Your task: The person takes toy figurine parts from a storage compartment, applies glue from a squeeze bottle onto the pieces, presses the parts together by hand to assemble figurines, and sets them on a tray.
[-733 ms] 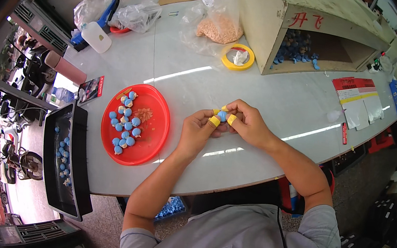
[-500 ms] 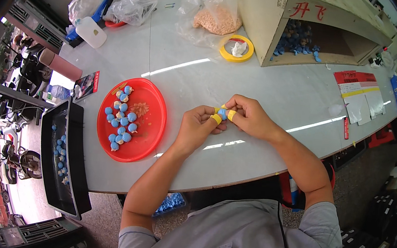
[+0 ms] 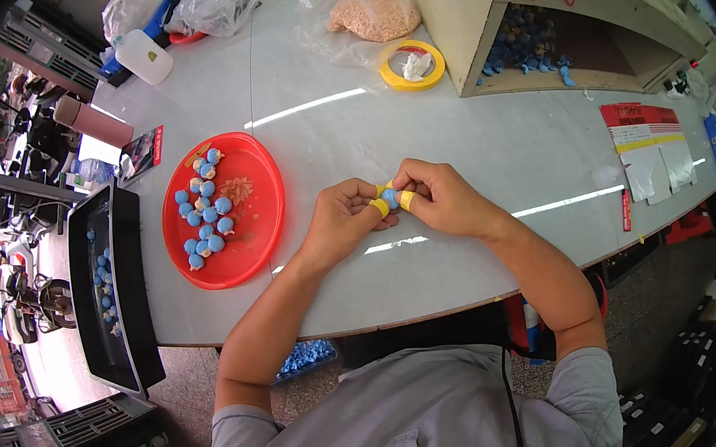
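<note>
A small blue piece [image 3: 391,198] is pinched between the fingertips of both hands above the grey tabletop. My left hand [image 3: 342,219] grips it from the left, with yellow tape wrapped round its finger ends. From the right, my right hand [image 3: 442,198] closes on the same piece, its fingertips taped yellow too. Fingers cover most of the piece, so its full shape is hidden. Left of my hands stands a red round plate [image 3: 262,248] bearing several small blue-and-cream ball-shaped figures [image 3: 223,205] and a patch of pale bits.
A black tray [image 3: 139,305] with more blue figures sits at the table's left edge. Farther back are a yellow tape roll [image 3: 433,80], a clear bag of peach-coloured pellets [image 3: 372,19] and a wooden box [image 3: 451,22] holding blue pieces. A pink bottle [image 3: 96,120] lies at far left.
The view has shifted slightly, so the tabletop things appear a little lower-left or higher. Both hands keep their pinch on the small blue piece, with slight finger movement.
</note>
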A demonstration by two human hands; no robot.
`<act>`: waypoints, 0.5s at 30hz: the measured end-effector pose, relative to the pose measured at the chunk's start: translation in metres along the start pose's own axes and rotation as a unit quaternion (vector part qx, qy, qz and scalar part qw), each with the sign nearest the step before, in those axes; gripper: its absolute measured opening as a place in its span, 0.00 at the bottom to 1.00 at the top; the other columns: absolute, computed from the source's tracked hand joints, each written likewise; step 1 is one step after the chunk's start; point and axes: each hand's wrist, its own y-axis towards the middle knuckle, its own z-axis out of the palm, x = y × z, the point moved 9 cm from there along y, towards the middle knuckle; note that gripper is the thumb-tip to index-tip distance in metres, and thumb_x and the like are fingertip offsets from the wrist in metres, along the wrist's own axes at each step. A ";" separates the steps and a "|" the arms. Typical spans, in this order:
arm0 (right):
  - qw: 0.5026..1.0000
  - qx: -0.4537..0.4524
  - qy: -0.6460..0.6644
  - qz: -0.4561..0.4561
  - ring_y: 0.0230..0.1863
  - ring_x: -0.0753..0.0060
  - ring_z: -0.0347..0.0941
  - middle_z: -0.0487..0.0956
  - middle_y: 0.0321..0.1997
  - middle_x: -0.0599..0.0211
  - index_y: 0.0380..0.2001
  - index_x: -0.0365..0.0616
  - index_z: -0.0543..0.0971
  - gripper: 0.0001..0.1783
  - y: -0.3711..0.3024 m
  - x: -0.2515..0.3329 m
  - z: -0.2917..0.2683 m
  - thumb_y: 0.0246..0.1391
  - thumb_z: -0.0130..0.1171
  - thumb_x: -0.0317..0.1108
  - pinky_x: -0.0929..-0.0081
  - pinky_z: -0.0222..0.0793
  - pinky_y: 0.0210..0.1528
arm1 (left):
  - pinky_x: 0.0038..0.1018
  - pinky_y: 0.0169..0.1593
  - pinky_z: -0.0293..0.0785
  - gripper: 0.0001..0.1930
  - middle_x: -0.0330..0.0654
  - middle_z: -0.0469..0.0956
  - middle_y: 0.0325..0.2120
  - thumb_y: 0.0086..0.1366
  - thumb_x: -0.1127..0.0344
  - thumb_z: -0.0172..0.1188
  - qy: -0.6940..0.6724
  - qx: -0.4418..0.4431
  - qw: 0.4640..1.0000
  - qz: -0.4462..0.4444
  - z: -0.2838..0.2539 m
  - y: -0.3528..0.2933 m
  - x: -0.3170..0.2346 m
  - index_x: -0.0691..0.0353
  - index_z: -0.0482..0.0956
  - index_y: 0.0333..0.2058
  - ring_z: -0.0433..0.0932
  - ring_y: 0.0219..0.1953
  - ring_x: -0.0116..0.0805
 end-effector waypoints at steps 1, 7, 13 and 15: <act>1.000 -0.002 0.005 -0.002 0.31 0.79 0.69 0.76 0.28 0.65 0.33 0.34 0.73 0.04 0.000 -0.002 0.000 0.53 0.52 0.20 0.78 0.67 0.36 | 0.20 0.40 0.80 0.09 0.51 0.80 0.35 0.64 0.78 0.55 0.003 0.000 1.000 -0.001 0.001 0.000 0.000 0.77 0.73 0.41 0.83 0.37 0.33; 0.990 0.008 0.117 0.077 0.27 0.83 0.68 0.75 0.28 0.69 0.35 0.35 0.73 0.05 0.003 -0.016 0.004 0.54 0.52 0.23 0.82 0.66 0.25 | 0.22 0.37 0.79 0.10 0.51 0.81 0.33 0.66 0.73 0.54 -0.003 -0.012 1.000 -0.025 -0.003 0.000 0.001 0.75 0.74 0.41 0.83 0.34 0.33; 0.987 -0.008 0.140 0.073 0.23 0.84 0.68 0.75 0.28 0.68 0.38 0.34 0.74 0.08 0.002 -0.011 0.002 0.55 0.51 0.25 0.84 0.65 0.22 | 0.23 0.35 0.78 0.14 0.50 0.81 0.32 0.68 0.66 0.51 -0.045 -0.002 0.997 -0.070 -0.007 0.001 0.005 0.74 0.75 0.41 0.81 0.31 0.33; 0.986 -0.004 0.142 0.085 0.22 0.83 0.68 0.75 0.28 0.68 0.38 0.34 0.74 0.08 0.003 -0.014 0.002 0.55 0.51 0.26 0.83 0.66 0.21 | 0.23 0.36 0.78 0.14 0.49 0.81 0.32 0.68 0.66 0.51 -0.037 -0.002 0.997 -0.071 -0.006 0.000 0.004 0.74 0.75 0.41 0.81 0.31 0.33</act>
